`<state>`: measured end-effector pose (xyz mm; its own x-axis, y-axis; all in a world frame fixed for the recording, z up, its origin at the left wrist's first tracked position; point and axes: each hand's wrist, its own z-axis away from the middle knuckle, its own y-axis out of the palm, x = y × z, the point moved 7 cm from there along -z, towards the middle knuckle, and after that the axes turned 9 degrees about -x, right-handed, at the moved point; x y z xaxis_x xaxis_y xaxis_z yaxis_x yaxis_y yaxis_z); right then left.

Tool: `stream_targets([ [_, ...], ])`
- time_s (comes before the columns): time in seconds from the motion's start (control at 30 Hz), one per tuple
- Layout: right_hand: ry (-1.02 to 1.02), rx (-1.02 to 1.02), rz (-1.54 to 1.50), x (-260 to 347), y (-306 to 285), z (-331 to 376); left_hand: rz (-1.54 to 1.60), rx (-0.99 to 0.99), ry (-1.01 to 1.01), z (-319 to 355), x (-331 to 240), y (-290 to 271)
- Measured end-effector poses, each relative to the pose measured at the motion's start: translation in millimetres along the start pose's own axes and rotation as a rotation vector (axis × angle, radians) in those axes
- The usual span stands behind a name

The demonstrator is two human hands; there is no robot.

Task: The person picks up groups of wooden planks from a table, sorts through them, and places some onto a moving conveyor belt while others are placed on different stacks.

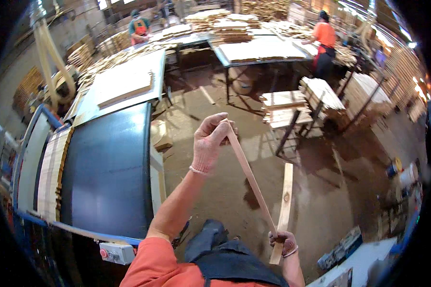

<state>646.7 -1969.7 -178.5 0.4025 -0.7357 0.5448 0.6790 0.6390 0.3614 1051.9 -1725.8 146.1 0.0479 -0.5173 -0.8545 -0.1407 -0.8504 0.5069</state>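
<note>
A slender wooden strip (pixel 250 176) slants right of the black conveyor belt (pixel 107 177), its upper end pinched in the left hand (pixel 209 143), its lower end at the right hand (pixel 288 243), which grips a second, knotted strip (pixel 286 201). Both seem mid-handling, not yet set down; slats (pixel 52 172) line the belt's left edge.

Head-worn fisheye, facing down and forward; forearms (pixel 177 203) near, floor (pixel 325 201) beyond.

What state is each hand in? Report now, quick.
Left hand: closed on the upper end of a narrow wooden strip.
Right hand: closed, holding that strip's lower end and a knotted wooden strip.
</note>
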Motion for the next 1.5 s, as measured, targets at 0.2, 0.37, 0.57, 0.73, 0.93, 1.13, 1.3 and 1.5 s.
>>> stream_targets([
  [0.2, 0.069, 0.101, -0.001, 64.1, 57.4, -70.0, 0.180, -0.084, -0.038, -81.0, 15.2, -46.1],
  [0.37, -0.175, 0.067, 0.236, 169.9, 194.5, -121.6, -0.002, -0.033, -0.102, -128.2, 90.7, -42.9],
  [0.57, -0.415, -0.085, 0.828, 291.3, 307.1, -210.6, 0.257, -0.041, -0.507, -217.6, 162.8, -67.1],
  [0.73, -0.339, 0.101, 0.876, 330.9, 427.9, -290.2, 0.208, -0.049, -0.501, -296.4, 178.7, -94.7],
  [0.93, -0.417, 0.361, 0.880, 349.5, 572.3, -385.5, 0.123, -0.511, -0.349, -408.6, 194.0, -140.8],
  [1.13, -0.368, 0.648, 0.953, 376.8, 679.3, -483.2, 0.146, -0.739, -0.167, -527.4, 213.6, -199.8],
  [1.3, -0.302, 0.783, 1.150, 404.3, 747.5, -546.3, 0.253, -0.879, -0.194, -597.7, 204.9, -222.2],
  [1.5, -0.422, 0.931, 1.408, 427.9, 854.0, -562.5, 0.604, -0.754, -0.104, -672.2, 155.3, -233.6],
])
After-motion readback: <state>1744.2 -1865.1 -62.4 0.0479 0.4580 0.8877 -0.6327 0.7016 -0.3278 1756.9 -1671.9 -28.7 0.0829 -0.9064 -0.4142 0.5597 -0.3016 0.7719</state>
